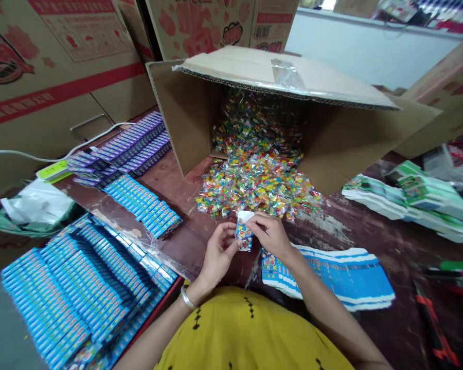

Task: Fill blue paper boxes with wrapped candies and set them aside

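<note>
Blue and white, a small box (244,234) sits between both hands above the dark worktop (370,226), its white flap open at the top. The left hand (219,252) grips its lower left side, fingers closed on it; the right hand (270,235) pinches the flap, fingers closed on the box too. Just beyond them a heap of sweets (256,187) spills from a carton (293,103) lying on its side. Flat blue sleeves (343,277) lie fanned under the right forearm. Rows of filled blue boxes (81,293) cover the left, purple ones (131,146) further back. Green flats (412,203) are stacked at right.
</note>
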{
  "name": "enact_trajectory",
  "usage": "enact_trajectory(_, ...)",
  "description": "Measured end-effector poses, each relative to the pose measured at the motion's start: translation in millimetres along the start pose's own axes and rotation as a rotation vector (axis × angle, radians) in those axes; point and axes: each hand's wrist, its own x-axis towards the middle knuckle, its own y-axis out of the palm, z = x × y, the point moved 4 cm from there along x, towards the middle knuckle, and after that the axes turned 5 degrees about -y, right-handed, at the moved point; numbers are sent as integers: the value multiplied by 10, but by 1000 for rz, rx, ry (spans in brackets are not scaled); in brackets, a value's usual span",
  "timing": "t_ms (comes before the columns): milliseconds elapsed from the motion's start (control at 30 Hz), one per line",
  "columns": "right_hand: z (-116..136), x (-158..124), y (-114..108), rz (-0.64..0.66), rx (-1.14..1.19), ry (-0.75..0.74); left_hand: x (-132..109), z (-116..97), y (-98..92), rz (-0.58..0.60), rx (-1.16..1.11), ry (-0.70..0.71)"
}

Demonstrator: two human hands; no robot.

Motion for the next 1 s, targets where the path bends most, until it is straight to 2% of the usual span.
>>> enact_trajectory(100, -106, -87, 71, -72, 293, 126, -19, -86, 21, 16, 21, 63)
enact_trajectory(167, -172, -159, 115, -154, 392, 181, -17, -132, 44, 59, 16, 86)
enact_trajectory(267, -193, -247, 166, -226, 312, 210, -6, -143, 64, 146, 7, 53)
enact_trajectory(367, -123, -258, 188, -260, 213, 166, 12, -81, 47, 204, 30, -40)
enact_trajectory(500, -49, -170, 173, -311, 164, 78, 92, -2, -10, 154, 71, -107)
enact_trajectory(667, -60, -129, 176, -334, 342, 147, 130, -34, -3, -8, 42, -149)
enact_trajectory(800, -50, -107, 184, -288, 485, 247, 113, -58, 20, -51, 20, -189)
enact_trajectory(1000, -165, -48, 171, -111, 529, 381, 157, -56, -87, -5, 135, -151)
